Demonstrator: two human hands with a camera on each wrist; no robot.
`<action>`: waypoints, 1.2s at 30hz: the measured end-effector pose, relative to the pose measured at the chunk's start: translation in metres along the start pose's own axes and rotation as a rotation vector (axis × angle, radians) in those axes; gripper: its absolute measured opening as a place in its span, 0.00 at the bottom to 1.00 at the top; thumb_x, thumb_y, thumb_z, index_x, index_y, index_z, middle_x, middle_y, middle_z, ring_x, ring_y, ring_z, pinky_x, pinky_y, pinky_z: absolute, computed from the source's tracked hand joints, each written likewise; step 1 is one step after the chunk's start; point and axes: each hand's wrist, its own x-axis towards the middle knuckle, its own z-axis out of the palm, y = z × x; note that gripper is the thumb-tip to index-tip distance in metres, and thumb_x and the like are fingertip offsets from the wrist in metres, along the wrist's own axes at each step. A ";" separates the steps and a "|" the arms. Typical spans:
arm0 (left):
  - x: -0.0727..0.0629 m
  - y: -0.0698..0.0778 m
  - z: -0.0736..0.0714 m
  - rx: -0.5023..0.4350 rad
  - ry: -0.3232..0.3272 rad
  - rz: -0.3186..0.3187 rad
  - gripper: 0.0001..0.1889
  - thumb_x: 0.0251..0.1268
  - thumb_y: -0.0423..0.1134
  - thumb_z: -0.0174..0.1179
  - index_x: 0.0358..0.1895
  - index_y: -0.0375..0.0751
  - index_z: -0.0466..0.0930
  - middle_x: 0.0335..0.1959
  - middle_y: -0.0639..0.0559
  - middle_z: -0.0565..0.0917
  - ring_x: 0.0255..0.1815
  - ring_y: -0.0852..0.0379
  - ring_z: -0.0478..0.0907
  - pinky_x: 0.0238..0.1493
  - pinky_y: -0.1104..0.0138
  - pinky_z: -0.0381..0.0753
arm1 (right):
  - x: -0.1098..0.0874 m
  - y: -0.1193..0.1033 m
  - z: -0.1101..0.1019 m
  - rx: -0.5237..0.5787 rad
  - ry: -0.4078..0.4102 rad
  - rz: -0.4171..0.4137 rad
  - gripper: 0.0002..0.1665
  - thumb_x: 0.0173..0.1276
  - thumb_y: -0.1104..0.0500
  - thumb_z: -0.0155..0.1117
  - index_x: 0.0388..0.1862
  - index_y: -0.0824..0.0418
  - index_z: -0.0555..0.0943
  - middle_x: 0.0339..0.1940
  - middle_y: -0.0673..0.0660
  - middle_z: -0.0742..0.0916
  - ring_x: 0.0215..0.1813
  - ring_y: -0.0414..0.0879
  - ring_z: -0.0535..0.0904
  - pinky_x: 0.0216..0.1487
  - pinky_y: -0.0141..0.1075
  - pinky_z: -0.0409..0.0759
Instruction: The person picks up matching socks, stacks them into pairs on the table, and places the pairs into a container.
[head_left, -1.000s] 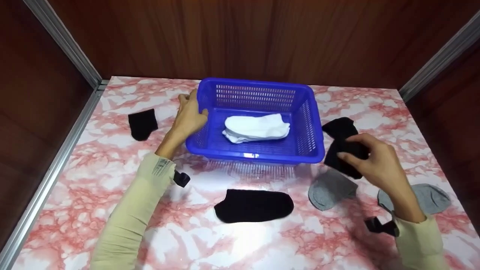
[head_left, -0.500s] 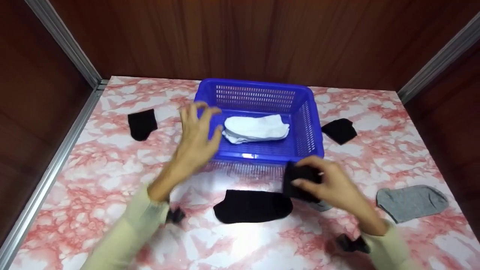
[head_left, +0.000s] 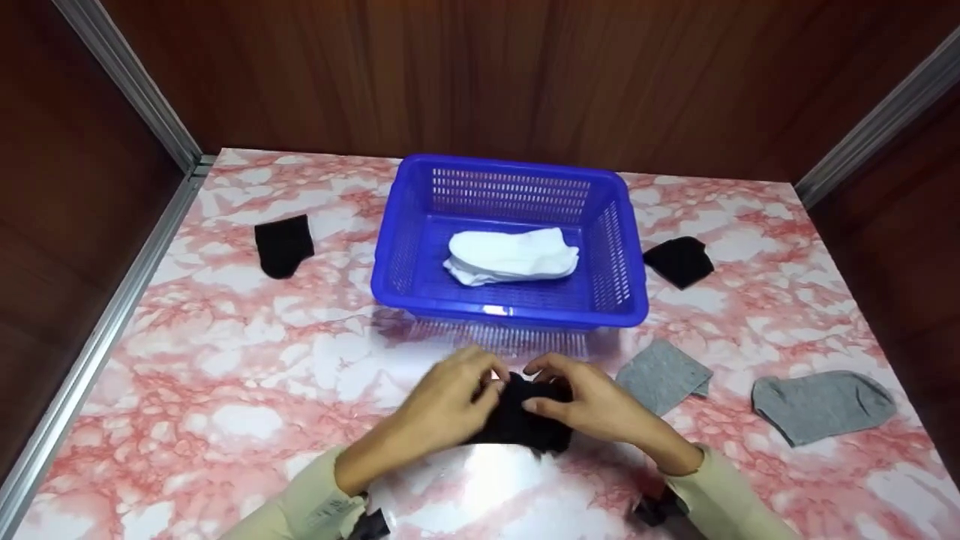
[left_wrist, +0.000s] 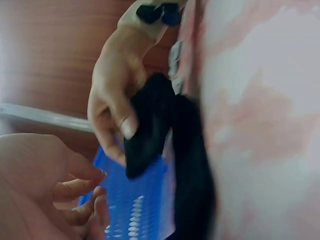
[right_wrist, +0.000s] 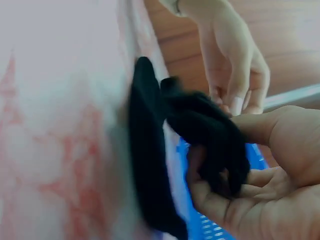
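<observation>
My right hand point(head_left: 596, 397) pinches a folded black sock point(right_wrist: 207, 130) between thumb and fingers, in front of the basket. Beneath it a second black sock point(right_wrist: 147, 160) lies flat on the table, mostly covered by my hands in the head view. My left hand point(head_left: 450, 394) is close beside the held sock, its fingers loosely bent. In the left wrist view, a gap shows between those fingers and the sock point(left_wrist: 150, 125). A blue basket point(head_left: 510, 309) stands behind both hands, with white socks point(head_left: 514, 256) stacked inside.
One black sock point(head_left: 285, 246) lies at the left, another black sock point(head_left: 679, 261) right of the basket. Two grey socks lie at the right: a folded grey sock point(head_left: 661, 375) and a flat grey sock point(head_left: 823, 405). Wooden panels point(head_left: 510, 75) enclose the marbled table point(head_left: 225, 360).
My right hand has picked the black sock up from the right and carried it left over the flat black sock. My left hand has let go of the basket and come to the sock.
</observation>
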 end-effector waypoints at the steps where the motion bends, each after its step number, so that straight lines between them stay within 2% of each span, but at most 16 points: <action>1: 0.000 0.000 0.004 -0.007 -0.031 0.007 0.07 0.74 0.36 0.61 0.48 0.46 0.86 0.43 0.54 0.85 0.41 0.62 0.80 0.48 0.66 0.83 | 0.001 0.001 0.000 0.021 -0.011 0.026 0.23 0.73 0.50 0.71 0.59 0.61 0.81 0.52 0.58 0.90 0.54 0.50 0.86 0.59 0.44 0.85; 4: 0.000 0.002 0.015 -0.023 -0.105 0.046 0.06 0.73 0.36 0.61 0.47 0.45 0.85 0.39 0.55 0.85 0.36 0.67 0.79 0.41 0.74 0.82 | 0.003 0.002 -0.003 0.115 -0.045 0.091 0.24 0.77 0.49 0.66 0.63 0.63 0.79 0.57 0.63 0.88 0.58 0.55 0.86 0.62 0.49 0.85; 6: 0.001 0.005 0.021 0.000 -0.129 0.081 0.06 0.74 0.40 0.62 0.48 0.45 0.85 0.39 0.54 0.87 0.36 0.67 0.80 0.40 0.75 0.82 | 0.003 0.003 -0.007 0.174 -0.057 0.125 0.25 0.80 0.49 0.62 0.65 0.65 0.78 0.60 0.65 0.86 0.62 0.57 0.84 0.65 0.51 0.84; 8: 0.002 0.009 0.028 0.047 -0.145 0.091 0.13 0.76 0.48 0.63 0.53 0.45 0.82 0.43 0.54 0.87 0.40 0.64 0.83 0.44 0.71 0.85 | 0.002 0.002 -0.012 0.230 -0.074 0.159 0.27 0.81 0.48 0.60 0.67 0.65 0.77 0.63 0.65 0.85 0.63 0.58 0.84 0.64 0.50 0.84; 10: 0.001 0.014 0.035 0.110 -0.149 0.079 0.24 0.74 0.58 0.62 0.60 0.44 0.78 0.50 0.51 0.87 0.48 0.57 0.85 0.52 0.63 0.87 | 0.001 0.002 -0.015 0.275 -0.097 0.183 0.29 0.81 0.47 0.60 0.69 0.65 0.76 0.64 0.65 0.85 0.62 0.57 0.83 0.60 0.47 0.84; 12: 0.001 0.017 0.042 0.166 -0.141 0.061 0.33 0.71 0.64 0.63 0.66 0.43 0.73 0.55 0.49 0.85 0.53 0.51 0.86 0.56 0.57 0.87 | 0.001 0.003 -0.017 0.316 -0.132 0.186 0.30 0.80 0.47 0.61 0.71 0.65 0.74 0.65 0.66 0.84 0.62 0.56 0.83 0.58 0.43 0.84; 13: 0.000 0.017 0.045 0.187 -0.132 0.058 0.34 0.71 0.64 0.63 0.67 0.42 0.71 0.56 0.48 0.85 0.53 0.49 0.86 0.55 0.56 0.87 | 0.000 0.004 -0.018 0.331 -0.153 0.174 0.32 0.79 0.47 0.63 0.71 0.65 0.74 0.65 0.65 0.84 0.63 0.56 0.83 0.58 0.42 0.84; 15: 0.000 0.018 0.048 0.193 -0.122 0.060 0.33 0.71 0.58 0.65 0.67 0.40 0.69 0.58 0.45 0.84 0.53 0.47 0.87 0.54 0.57 0.89 | 0.000 0.005 -0.018 0.372 -0.192 0.125 0.35 0.74 0.51 0.70 0.73 0.66 0.72 0.67 0.67 0.82 0.66 0.60 0.82 0.61 0.40 0.85; 17: 0.000 0.017 0.048 0.166 -0.115 0.080 0.28 0.72 0.51 0.65 0.65 0.41 0.69 0.55 0.45 0.84 0.50 0.48 0.87 0.50 0.62 0.89 | -0.001 0.006 -0.018 0.397 -0.218 0.071 0.40 0.67 0.56 0.77 0.73 0.67 0.71 0.69 0.68 0.80 0.69 0.62 0.80 0.65 0.38 0.84; 20: 0.003 0.015 0.041 0.037 -0.157 0.092 0.22 0.72 0.41 0.64 0.64 0.42 0.70 0.50 0.46 0.86 0.44 0.55 0.86 0.44 0.70 0.88 | -0.003 0.006 -0.019 0.453 -0.236 0.029 0.45 0.58 0.64 0.81 0.73 0.68 0.71 0.69 0.71 0.79 0.67 0.61 0.82 0.64 0.38 0.85; 24: 0.008 0.012 0.026 -0.202 -0.220 0.061 0.16 0.73 0.37 0.64 0.59 0.41 0.74 0.42 0.48 0.86 0.37 0.65 0.80 0.40 0.76 0.84 | -0.006 0.003 -0.022 0.505 -0.237 0.043 0.41 0.60 0.69 0.77 0.72 0.69 0.72 0.68 0.72 0.78 0.58 0.51 0.87 0.58 0.38 0.88; 26: 0.007 0.010 0.018 -0.295 -0.220 0.043 0.12 0.74 0.37 0.63 0.56 0.40 0.77 0.43 0.46 0.87 0.38 0.67 0.80 0.43 0.75 0.84 | -0.009 0.001 -0.026 0.520 -0.238 0.050 0.40 0.62 0.71 0.74 0.73 0.69 0.71 0.68 0.73 0.78 0.56 0.48 0.87 0.56 0.38 0.89; 28: 0.003 0.007 0.009 -0.349 -0.195 0.029 0.11 0.75 0.36 0.62 0.55 0.40 0.78 0.44 0.44 0.88 0.39 0.65 0.82 0.44 0.73 0.85 | -0.013 -0.001 -0.030 0.482 -0.227 0.032 0.39 0.63 0.70 0.74 0.73 0.69 0.71 0.68 0.72 0.79 0.56 0.46 0.87 0.55 0.37 0.89; 31: -0.008 -0.001 -0.007 -0.330 -0.122 0.021 0.14 0.75 0.33 0.60 0.60 0.39 0.74 0.42 0.45 0.89 0.33 0.64 0.81 0.37 0.71 0.85 | -0.020 -0.002 -0.035 0.399 -0.200 -0.001 0.38 0.64 0.68 0.73 0.72 0.68 0.72 0.67 0.71 0.79 0.58 0.45 0.85 0.58 0.34 0.87; 33: -0.016 -0.007 -0.017 -0.258 -0.072 0.019 0.20 0.74 0.31 0.60 0.65 0.41 0.70 0.35 0.50 0.87 0.27 0.67 0.77 0.31 0.72 0.81 | -0.025 0.000 -0.037 0.339 -0.191 -0.028 0.34 0.65 0.68 0.72 0.71 0.67 0.74 0.67 0.70 0.79 0.59 0.45 0.83 0.60 0.32 0.85; 36: -0.027 -0.016 -0.026 -0.143 -0.042 0.015 0.26 0.73 0.32 0.61 0.71 0.42 0.66 0.29 0.54 0.83 0.21 0.70 0.70 0.25 0.72 0.77 | -0.032 0.003 -0.037 0.263 -0.206 -0.068 0.30 0.66 0.68 0.70 0.67 0.64 0.77 0.66 0.68 0.80 0.58 0.43 0.81 0.59 0.30 0.84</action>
